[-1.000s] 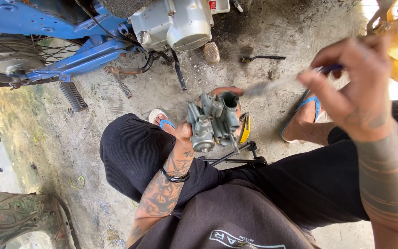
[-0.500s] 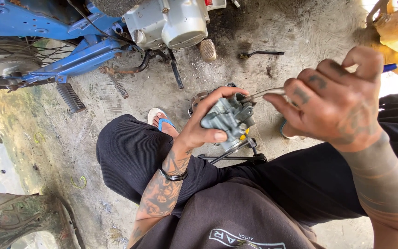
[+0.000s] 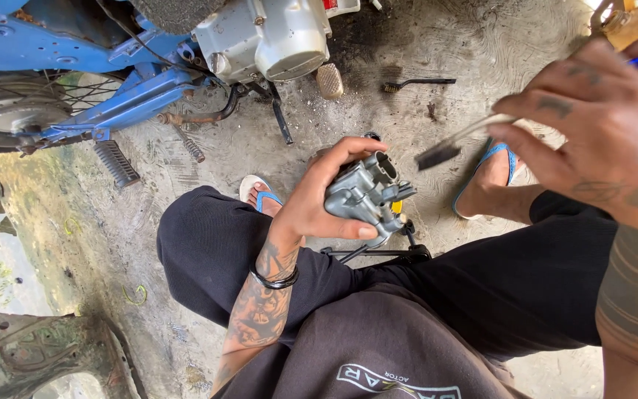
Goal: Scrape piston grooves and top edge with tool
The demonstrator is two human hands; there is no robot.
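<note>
A grey cast-metal carburettor body (image 3: 367, 196) is gripped in the left hand (image 3: 319, 203), raised above the left knee and the concrete floor (image 3: 378, 111). The left fingers (image 3: 341, 151) are curled over its top and the thumb is pressed beneath it, so the part is clasped firmly with its round bore turned upward and to the right. A black band is worn at the tattooed left wrist.

A small brush with a pale handle and dark bristles (image 3: 448, 148) is pinched in the clenched fingers of the right hand (image 3: 599, 140), which is held high at the right edge of the view. The bristle end is pointed toward the carburettor body, near it but apart from it.

Black trousers are worn, and blue-strapped sandals (image 3: 492, 174) are seen on both feet on the floor. Behind the carburettor body, a blue motorcycle frame (image 3: 75, 44) with a silver engine case (image 3: 275, 37) is parked, its spoked wheel (image 3: 16, 103) visible at the left. A black wire brush (image 3: 415, 83) is lying on the floor near the engine, well apart from both hands. A black metal stand (image 3: 385, 253) is partly hidden beneath the held part.
</note>
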